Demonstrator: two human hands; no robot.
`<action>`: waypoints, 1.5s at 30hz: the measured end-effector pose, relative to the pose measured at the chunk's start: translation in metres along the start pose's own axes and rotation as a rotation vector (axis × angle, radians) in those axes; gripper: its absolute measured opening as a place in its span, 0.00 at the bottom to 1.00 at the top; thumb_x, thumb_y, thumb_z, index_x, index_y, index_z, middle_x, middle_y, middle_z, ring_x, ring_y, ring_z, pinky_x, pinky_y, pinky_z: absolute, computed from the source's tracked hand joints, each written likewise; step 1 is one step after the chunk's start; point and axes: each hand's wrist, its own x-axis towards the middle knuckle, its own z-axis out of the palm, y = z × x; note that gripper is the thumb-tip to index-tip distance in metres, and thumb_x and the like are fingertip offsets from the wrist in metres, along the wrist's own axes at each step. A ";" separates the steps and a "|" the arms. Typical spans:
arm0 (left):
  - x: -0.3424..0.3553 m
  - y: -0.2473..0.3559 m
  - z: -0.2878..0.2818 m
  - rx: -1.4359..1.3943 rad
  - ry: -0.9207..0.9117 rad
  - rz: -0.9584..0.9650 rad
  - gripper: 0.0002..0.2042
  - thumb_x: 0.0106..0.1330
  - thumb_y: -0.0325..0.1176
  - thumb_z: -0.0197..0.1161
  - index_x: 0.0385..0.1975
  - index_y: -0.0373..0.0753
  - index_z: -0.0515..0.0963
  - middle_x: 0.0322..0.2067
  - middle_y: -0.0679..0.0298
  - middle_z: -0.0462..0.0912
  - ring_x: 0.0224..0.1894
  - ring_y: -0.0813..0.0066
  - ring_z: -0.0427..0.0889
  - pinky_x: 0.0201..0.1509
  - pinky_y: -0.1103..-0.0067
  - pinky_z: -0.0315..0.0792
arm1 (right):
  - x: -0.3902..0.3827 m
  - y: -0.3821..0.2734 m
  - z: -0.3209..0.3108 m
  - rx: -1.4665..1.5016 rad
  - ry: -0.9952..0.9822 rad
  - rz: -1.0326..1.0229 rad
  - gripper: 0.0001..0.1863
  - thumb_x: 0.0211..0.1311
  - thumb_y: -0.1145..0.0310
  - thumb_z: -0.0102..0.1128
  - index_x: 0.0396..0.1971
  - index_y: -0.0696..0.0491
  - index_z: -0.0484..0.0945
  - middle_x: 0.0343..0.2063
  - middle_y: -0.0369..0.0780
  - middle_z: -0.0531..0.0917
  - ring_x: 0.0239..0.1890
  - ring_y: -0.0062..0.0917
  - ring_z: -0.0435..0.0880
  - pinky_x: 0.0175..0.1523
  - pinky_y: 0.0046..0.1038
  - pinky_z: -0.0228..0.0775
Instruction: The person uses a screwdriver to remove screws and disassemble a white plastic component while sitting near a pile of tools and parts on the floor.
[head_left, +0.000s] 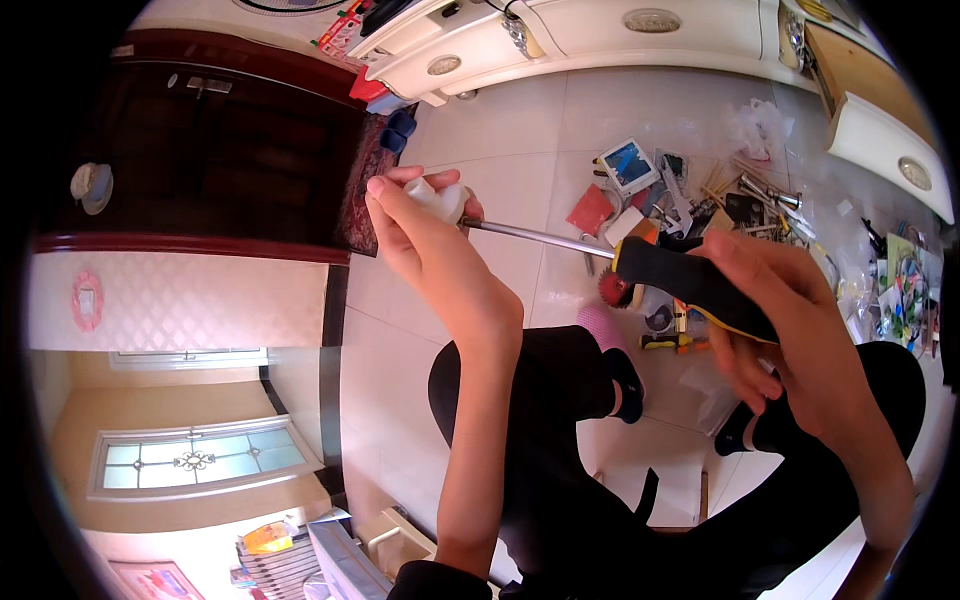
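Stretching from the right hand to the left hand: 1 long screwdriver, with a bulky black-and-yellow handle and straight silver metal shaft; judged stiff, handle-heavy and surest held round the handle, where the right fingers are wrapped. Item 2, at the shaft's far end: 1 small, rounded, white, plastic-looking piece, cupped in the left hand's curled fingers; probably light, smooth and slightly slippery, best pinched at its sides, though whether the tip touches it cannot be told.
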 end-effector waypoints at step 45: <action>-0.007 0.006 0.010 0.000 -0.042 -0.093 0.17 0.70 0.50 0.47 0.36 0.41 0.66 0.29 0.65 0.70 0.28 0.76 0.66 0.36 0.81 0.66 | 0.003 0.028 -0.025 -0.867 0.183 -1.055 0.23 0.40 0.75 0.69 0.42 0.58 0.76 0.23 0.41 0.73 0.20 0.29 0.72 0.24 0.23 0.63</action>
